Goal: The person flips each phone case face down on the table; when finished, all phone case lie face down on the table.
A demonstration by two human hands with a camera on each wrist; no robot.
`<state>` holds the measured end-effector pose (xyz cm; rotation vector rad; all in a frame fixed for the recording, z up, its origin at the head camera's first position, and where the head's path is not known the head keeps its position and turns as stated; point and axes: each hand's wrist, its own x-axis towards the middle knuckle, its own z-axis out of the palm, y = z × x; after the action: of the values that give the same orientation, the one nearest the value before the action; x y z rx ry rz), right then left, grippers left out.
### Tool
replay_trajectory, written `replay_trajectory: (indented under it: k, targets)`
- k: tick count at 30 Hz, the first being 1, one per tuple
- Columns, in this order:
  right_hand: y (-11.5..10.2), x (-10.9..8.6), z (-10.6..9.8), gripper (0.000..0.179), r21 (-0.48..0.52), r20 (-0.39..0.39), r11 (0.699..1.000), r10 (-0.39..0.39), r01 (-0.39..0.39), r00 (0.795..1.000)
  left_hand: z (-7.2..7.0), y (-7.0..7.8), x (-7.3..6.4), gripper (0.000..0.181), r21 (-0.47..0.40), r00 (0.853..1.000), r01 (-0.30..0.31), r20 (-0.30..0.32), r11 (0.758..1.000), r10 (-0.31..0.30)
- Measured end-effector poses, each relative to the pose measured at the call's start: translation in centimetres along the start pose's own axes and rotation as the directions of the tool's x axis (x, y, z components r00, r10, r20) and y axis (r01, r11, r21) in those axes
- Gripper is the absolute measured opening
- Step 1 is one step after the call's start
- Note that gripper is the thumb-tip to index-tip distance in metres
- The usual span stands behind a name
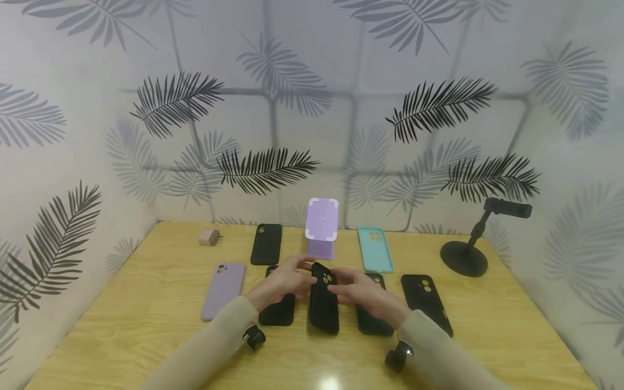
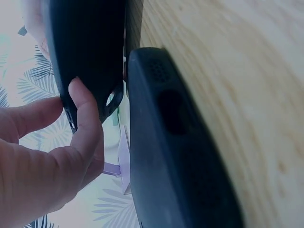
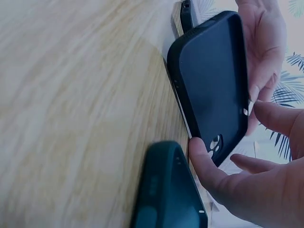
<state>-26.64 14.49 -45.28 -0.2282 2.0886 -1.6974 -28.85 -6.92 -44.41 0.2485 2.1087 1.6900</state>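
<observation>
Midway along the desk point(image 1: 122, 325), I hold a black phone case point(image 1: 324, 309) tilted, its camera end between my hands: my left hand point(image 1: 287, 281) pinches one edge and my right hand point(image 1: 361, 292) pinches across that same end. Close on either side lie another black case point(image 1: 278, 313) and a dark green case point(image 1: 372, 319), each partly hidden by the hand above it. Farther out are a lilac case point(image 1: 223, 292) to my left and a right-hand black case point(image 1: 426, 300). Beyond, a black stand point(image 1: 463, 259) rises at right; a rear black case point(image 1: 266, 246) and turquoise case point(image 1: 375, 252) flank the purple stand point(image 1: 322, 219), straight behind what I hold, with a plug point(image 1: 209, 237) at far left, before the leaf-patterned wall point(image 1: 331, 135).
</observation>
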Motion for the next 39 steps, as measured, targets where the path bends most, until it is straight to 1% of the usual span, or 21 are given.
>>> replay_trajectory:
  k: [5,9,11,16,21,23,28,32,39]
  targets:
    - [-0.12,0.30,0.66,0.065,0.004,-0.009,1.000,0.001,-0.001,1.000,-0.10,0.06,0.04,0.058,-0.063,1.000,-0.005,0.000,0.998,0.005]
    - [-0.08,0.48,0.94,0.066,0.026,0.001,1.000,-0.011,0.011,1.000,-0.18,0.02,0.02,0.060,-0.112,0.999,-0.022,0.025,0.994,0.025]
    - [-0.05,0.54,1.00,0.068,0.035,0.007,0.999,-0.021,0.020,1.000,-0.15,0.05,0.03,0.061,-0.122,0.999,-0.032,0.037,0.992,0.037]
    - [-0.01,0.58,1.02,0.071,0.037,0.023,0.999,-0.041,0.041,0.999,-0.05,0.10,0.13,0.061,-0.130,0.998,-0.034,0.052,0.991,0.041]
    - [0.01,0.56,1.06,0.066,0.065,0.058,0.996,-0.059,0.056,0.997,0.06,-0.07,0.20,0.060,-0.142,0.996,-0.031,0.075,0.989,0.042]
    - [0.01,0.56,1.10,0.065,0.080,0.066,0.995,-0.063,0.057,0.996,0.11,-0.15,0.21,0.060,-0.153,0.996,-0.017,0.082,0.988,0.030]
    - [0.11,0.63,1.07,0.063,0.112,0.071,0.993,-0.055,0.047,0.996,0.21,-0.15,0.11,0.058,-0.190,0.993,0.014,0.115,0.982,0.008]
    - [0.14,0.66,0.97,0.062,0.150,0.077,0.988,-0.041,0.029,0.996,0.17,-0.18,0.11,0.053,-0.198,0.990,0.010,0.137,0.980,0.017]
    - [0.20,0.55,0.77,0.059,0.217,0.132,0.976,-0.042,0.013,0.990,0.07,-0.34,0.35,0.055,-0.196,0.989,0.019,0.149,0.980,0.010]
